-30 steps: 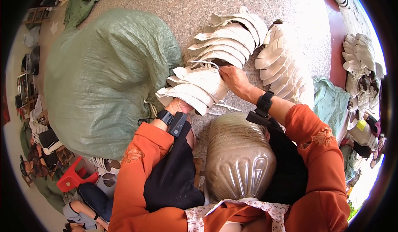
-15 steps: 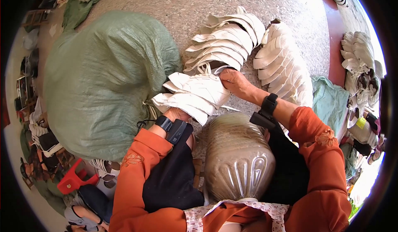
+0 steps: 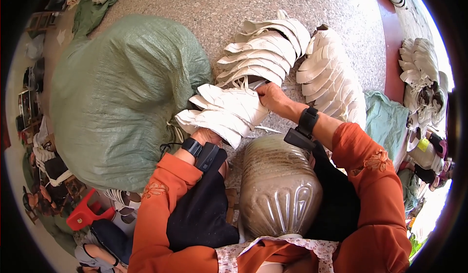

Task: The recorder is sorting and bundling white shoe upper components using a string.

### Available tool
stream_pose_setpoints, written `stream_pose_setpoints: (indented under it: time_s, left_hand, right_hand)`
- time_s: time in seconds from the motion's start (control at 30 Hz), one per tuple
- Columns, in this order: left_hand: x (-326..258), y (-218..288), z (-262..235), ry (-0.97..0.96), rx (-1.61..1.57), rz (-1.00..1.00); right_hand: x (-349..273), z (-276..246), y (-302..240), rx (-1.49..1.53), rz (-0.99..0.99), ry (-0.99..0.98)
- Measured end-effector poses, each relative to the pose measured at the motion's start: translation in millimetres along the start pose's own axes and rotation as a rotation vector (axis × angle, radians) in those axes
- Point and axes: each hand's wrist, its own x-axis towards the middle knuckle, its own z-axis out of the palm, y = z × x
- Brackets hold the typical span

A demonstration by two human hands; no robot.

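A small nested bundle of white shoe uppers (image 3: 226, 109) lies between my hands. My left hand (image 3: 206, 136) is closed on its lower left end, with the fingers mostly hidden beneath the uppers. My right hand (image 3: 274, 97) pinches the upper right edge, thumb and fingers pressed together. Just beyond it a curved row of nested white uppers (image 3: 263, 53) rests on the floor, almost touching the bundle. To the right lies a second long row of uppers (image 3: 331, 75). A large clear plastic bottle (image 3: 280, 190) stands between my legs, below the bundle.
A big stuffed green woven sack (image 3: 122, 102) fills the left side. At the right are a pale green cloth (image 3: 385, 114) and another pile of uppers (image 3: 421, 73). A red plastic stool (image 3: 90, 209) and a seated person (image 3: 100, 256) appear at the lower left.
Both hands keep their hold on the bundle. My right hand has shifted very slightly left along its edge; the rest looks nearly the same.
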Motion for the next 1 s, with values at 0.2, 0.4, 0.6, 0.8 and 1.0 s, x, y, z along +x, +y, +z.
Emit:
stream_pose_setpoints:
  time_s: [0.2, 0.4, 0.6, 0.8, 1.0]
  left_hand:
    - [0, -5, 12, 0.046, 0.035, 0.026]
    - [39, -7, 37, 0.091, 0.067, 0.056]
    - [33, -2, 37, 0.141, 0.095, 0.087]
    - [29, -12, 45, 0.184, 0.12, 0.116]
    - [34, -9, 49, 0.224, 0.139, 0.14]
  right_hand:
    - [0, -8, -4, 0.075, 0.242, -0.236]
    - [0, -2, 5, 0.303, 0.308, -0.156]
    - [-1, -4, -7, 0.309, 0.357, -0.14]
    - [0, -3, -16, 0.315, 0.313, -0.173]
    - [11, -16, -44, -0.166, -0.225, 0.068]
